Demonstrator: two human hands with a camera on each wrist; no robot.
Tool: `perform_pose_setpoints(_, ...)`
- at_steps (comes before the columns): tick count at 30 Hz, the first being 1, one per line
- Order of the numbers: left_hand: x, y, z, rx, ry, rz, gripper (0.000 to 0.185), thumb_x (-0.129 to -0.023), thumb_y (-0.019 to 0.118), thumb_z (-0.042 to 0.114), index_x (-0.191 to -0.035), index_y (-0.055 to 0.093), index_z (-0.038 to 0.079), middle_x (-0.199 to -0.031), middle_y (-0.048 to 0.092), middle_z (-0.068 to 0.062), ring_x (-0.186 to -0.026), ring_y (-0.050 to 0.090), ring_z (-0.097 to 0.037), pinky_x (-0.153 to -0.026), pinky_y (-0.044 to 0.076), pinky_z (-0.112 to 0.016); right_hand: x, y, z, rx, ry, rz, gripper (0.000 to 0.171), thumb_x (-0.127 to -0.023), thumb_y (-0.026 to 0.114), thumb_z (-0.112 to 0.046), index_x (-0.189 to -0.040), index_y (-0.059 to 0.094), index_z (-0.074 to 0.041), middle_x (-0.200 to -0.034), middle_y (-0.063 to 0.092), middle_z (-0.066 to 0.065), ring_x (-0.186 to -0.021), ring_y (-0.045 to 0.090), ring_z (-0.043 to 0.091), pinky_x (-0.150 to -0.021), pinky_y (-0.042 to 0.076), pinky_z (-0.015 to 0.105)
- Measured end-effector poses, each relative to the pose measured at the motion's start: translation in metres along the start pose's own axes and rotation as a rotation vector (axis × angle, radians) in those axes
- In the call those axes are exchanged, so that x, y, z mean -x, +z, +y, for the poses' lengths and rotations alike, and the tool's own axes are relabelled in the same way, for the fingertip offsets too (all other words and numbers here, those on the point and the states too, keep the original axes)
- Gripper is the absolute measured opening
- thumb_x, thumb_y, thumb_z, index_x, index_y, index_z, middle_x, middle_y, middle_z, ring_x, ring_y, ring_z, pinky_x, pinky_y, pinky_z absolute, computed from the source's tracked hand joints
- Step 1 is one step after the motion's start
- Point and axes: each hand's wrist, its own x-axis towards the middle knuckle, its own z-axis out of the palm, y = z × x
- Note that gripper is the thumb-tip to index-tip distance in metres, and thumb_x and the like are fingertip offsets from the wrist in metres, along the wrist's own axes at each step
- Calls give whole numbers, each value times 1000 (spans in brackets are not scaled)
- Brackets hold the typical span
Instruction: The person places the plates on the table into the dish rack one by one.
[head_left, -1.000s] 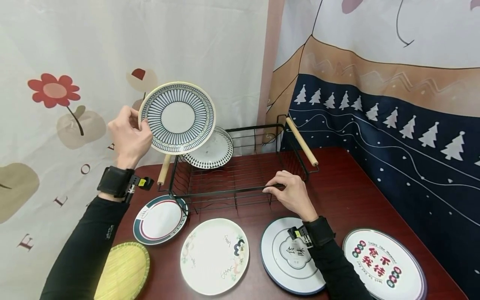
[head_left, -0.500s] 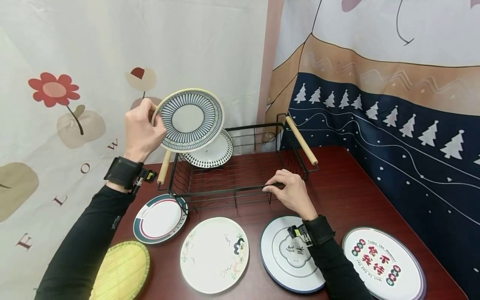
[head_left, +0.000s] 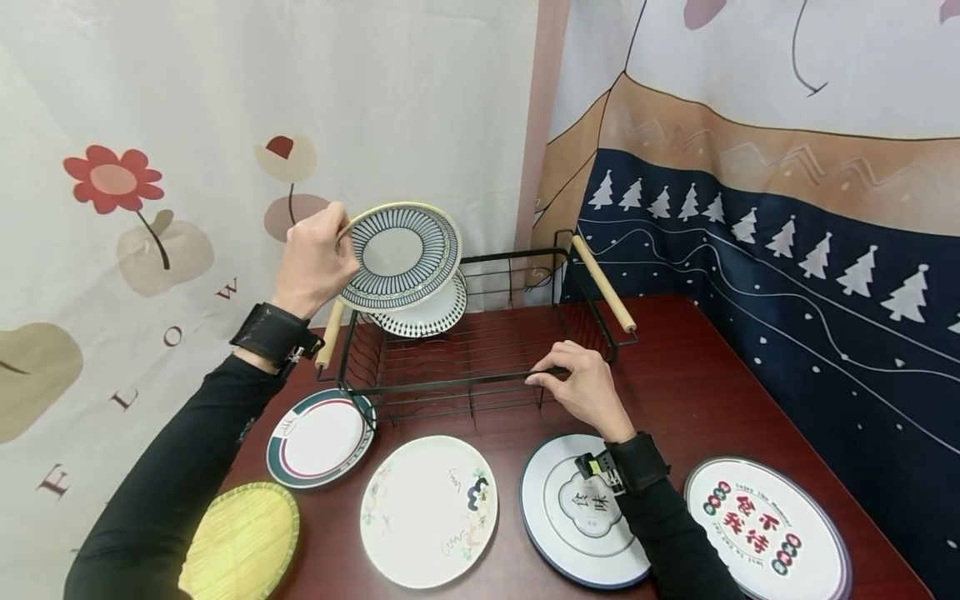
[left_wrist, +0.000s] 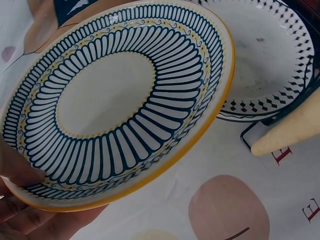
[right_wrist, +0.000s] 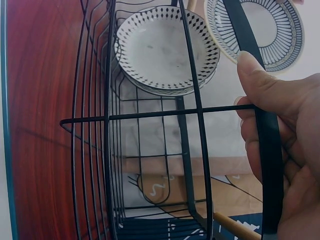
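The head view shows your left hand (head_left: 315, 258) pinching the left rim of the blue-striped plate (head_left: 393, 252), thumb on the patterned face, above the far left end of the wire rack (head_left: 468, 386). The plate is round, so it has no long axis of its own; it shows as an oval, its longer line running mainly left to right, and its patterned face tilts up and towards you. In your left wrist view, its yellow edge slants away from your thumb and passes in front of part of the diamond-rimmed plate (head_left: 442, 308), which leans in the rack's left end; you cannot tell whether the two touch. The left wooden handle (head_left: 330, 335) sits close to your left wrist. Your right hand (head_left: 576, 383) is curled round the rack's near rail, towards its right end, thumb and fingers on opposite sides. To the right of the diamond-rimmed plate, the wires span the width to the right wooden handle (head_left: 603, 283). The white curtain (head_left: 450, 100) hangs behind the rack, while the green-rimmed plate (head_left: 318, 440) and floral plate (head_left: 429, 510) lie near, in front of it.
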Motion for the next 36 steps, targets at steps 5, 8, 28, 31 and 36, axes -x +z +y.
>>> perform_pose_setpoints(5,-3,9,0,-13,49,-38,10,-82,48,-10,-84,50,-1,-70,52,-15,-61,50,-32,-59,44,-46,0,0,0,-2,-1,3,12,-77,88,-23,-86,81,-22,-76,61,-9,-71,56,6,-61,42,24)
perform_pose_setpoints(8,-6,14,0,-20,76,-64,10,-81,48,-10,-83,48,0,-71,52,-14,-60,48,-31,-56,44,-45,-1,0,1,-3,-1,5,12,-77,88,-23,-86,81,-22,-76,61,-9,-71,55,6,-62,42,25)
perform_pose_setpoints(28,-11,44,0,-101,197,-162,16,-81,52,-11,-84,45,2,-77,59,-14,-55,49,-31,-54,51,-50,-1,0,1,-17,5,8,11,-77,88,-21,-86,81,-23,-76,62,-10,-71,59,15,-60,42,23)
perform_pose_setpoints(31,-10,49,0,-115,203,-186,16,-79,52,-12,-85,47,2,-79,61,-15,-56,55,-34,-55,54,-51,-1,0,1,-17,8,4,11,-77,88,-21,-86,81,-23,-76,63,-9,-71,60,16,-60,42,24)
perform_pose_setpoints(36,-8,58,0,-155,224,-233,18,-76,54,-12,-88,50,1,-78,62,-15,-56,57,-33,-54,54,-48,0,1,2,-10,6,1,11,-77,88,-22,-86,81,-22,-76,63,-9,-70,60,18,-59,42,24)
